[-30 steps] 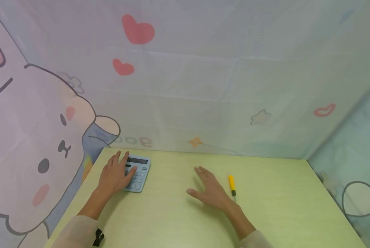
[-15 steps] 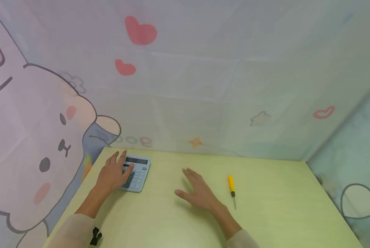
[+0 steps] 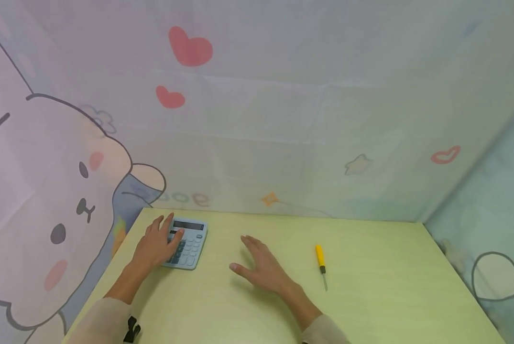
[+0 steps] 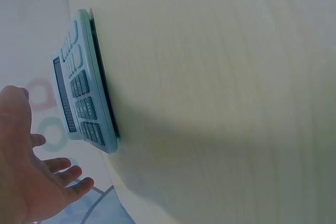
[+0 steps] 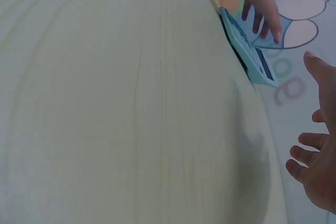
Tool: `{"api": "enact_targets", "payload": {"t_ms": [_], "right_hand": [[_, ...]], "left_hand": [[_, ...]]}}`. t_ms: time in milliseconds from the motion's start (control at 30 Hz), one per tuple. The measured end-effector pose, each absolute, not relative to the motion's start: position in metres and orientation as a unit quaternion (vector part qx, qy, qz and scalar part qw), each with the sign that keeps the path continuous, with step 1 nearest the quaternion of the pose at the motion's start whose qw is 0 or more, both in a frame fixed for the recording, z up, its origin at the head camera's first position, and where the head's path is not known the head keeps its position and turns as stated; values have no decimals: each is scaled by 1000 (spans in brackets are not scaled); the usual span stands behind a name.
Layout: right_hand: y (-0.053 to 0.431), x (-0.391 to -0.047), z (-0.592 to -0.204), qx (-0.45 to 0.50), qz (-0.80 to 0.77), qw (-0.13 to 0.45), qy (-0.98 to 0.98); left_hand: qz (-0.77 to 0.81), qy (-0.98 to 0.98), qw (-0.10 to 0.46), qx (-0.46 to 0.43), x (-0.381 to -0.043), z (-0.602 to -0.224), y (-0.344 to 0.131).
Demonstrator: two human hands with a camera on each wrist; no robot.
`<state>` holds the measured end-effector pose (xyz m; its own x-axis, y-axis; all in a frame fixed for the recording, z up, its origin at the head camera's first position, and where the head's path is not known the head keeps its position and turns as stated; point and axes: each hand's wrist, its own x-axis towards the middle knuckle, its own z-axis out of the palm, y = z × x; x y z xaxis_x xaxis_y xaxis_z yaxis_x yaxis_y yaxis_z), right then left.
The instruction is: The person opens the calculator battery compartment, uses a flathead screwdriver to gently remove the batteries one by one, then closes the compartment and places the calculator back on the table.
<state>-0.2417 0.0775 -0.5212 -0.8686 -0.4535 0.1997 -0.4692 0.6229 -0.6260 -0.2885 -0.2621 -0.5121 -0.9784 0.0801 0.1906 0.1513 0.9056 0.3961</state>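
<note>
A light-blue calculator (image 3: 190, 243) lies at the table's back left, its dark display toward the wall. Over its left side hovers my left hand (image 3: 153, 243), fingers spread and holding nothing. In the left wrist view a gap shows between that hand (image 4: 37, 177) and the calculator (image 4: 84, 82). My right hand (image 3: 261, 267) is above the middle of the table, fingers extended, with its shadow beneath. Nothing is in its grasp in the right wrist view, where the hand (image 5: 320, 145) appears at the right edge. Right of it lies a screwdriver (image 3: 320, 258) with a yellow handle and thin metal shaft.
The pale yellow-green table (image 3: 390, 286) ends at the back against a printed cloth wall (image 3: 257, 119) with hearts and a cartoon rabbit. Another printed cloth (image 3: 497, 215) borders the right side. A small black item (image 3: 132, 329) shows beside the left sleeve.
My right hand has moved left, away from the screwdriver and toward the calculator, uncovering the screwdriver's shaft. My left hand has shifted slightly left over the calculator, exposing more keys.
</note>
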Motion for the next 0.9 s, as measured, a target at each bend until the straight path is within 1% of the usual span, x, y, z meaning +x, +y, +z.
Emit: {"api": "enact_targets", "payload": {"t_ms": [167,367,500,667,900], "right_hand": [[71,-245,-530,256,372,15,-892],[60,-240,-537,246,388,-7,-888],[52,-235,-538,242,404,-21,-882],[41,-232,-536,236,417,-26,-877],[27,-233,-535,230,459,-44,-857]], "left_hand": [[-216,-972,69,-53,-291,-511,-264],[-228,-970,62,-50,-292,-511,-265],[-240,-968,56,-50,-291,-512,-264],[-253,-965,54,-46,-289,-513,-265],[-275,-960,32,-39,-291,-513,-268]]}}
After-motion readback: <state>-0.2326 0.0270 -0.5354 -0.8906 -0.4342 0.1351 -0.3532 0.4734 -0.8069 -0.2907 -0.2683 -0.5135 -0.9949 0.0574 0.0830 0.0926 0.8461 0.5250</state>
